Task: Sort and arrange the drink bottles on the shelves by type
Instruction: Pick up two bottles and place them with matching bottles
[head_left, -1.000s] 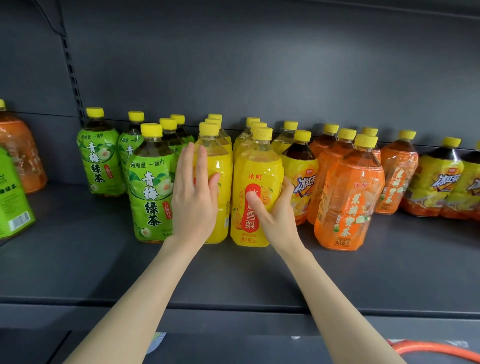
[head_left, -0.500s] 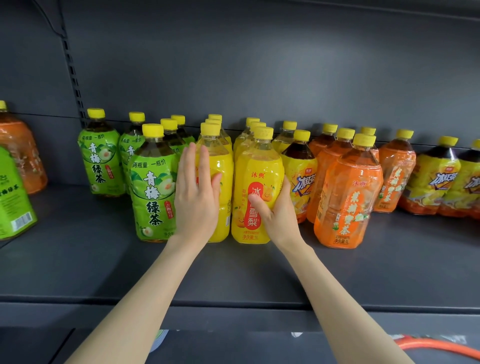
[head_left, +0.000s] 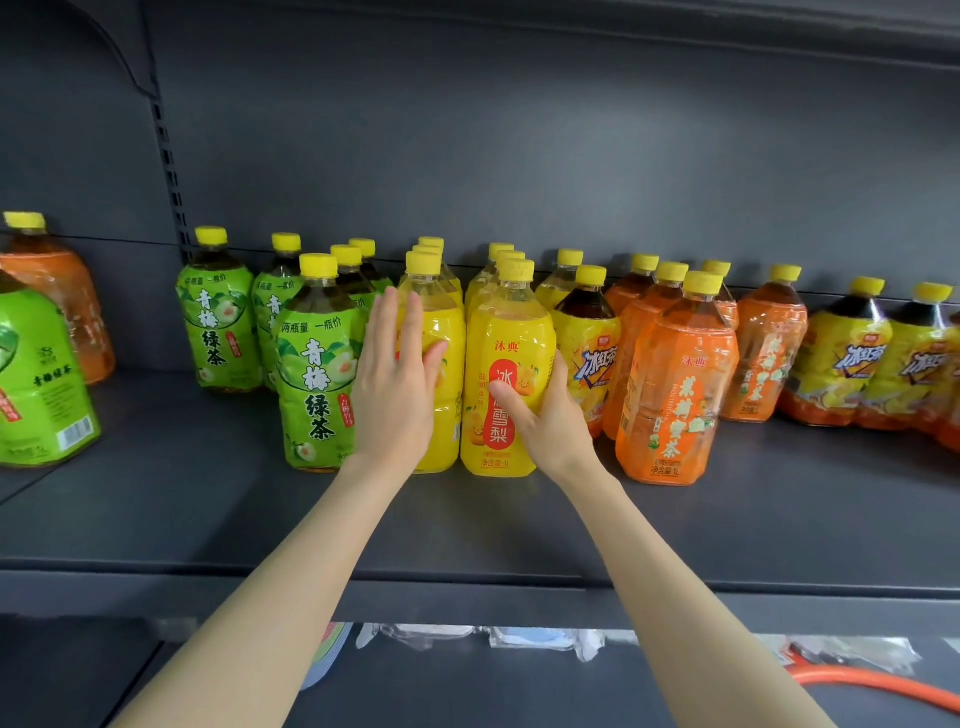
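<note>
1. Left hand (head_left: 397, 384) laid flat on the front of the left yellow bottle (head_left: 441, 322); grip spread, fingers straight and pointing up, thumb against the label.
2. Right hand (head_left: 550, 421) wrapped round the right yellow bottle (head_left: 511, 332); grip pinching it, thumb across the red label, fingers curled behind its right side.
3. Both yellow bottles upright and touching, at the front of two yellow rows in the middle of the shelf (head_left: 208, 509).
4. Crowded on the left by a green tea bottle (head_left: 317, 384), just beside the left hand, with more green ones behind it.
5. Hemmed in on the right by a dark tea bottle (head_left: 592, 353) just past the right hand's fingers, then a front orange bottle (head_left: 675, 395) leading a row of the same kind.
6. Farther right, more dark tea bottles (head_left: 841, 358); at the far left, a large green bottle (head_left: 36, 395) and an orange one (head_left: 67, 301), well apart from the rest.
7. Dark grey metal shelf, grey back panel (head_left: 519, 156), slotted upright (head_left: 169, 171) on the left.
8. Below the shelf edge, crumpled plastic wrappers (head_left: 519, 636) and an orange hose (head_left: 883, 680).
</note>
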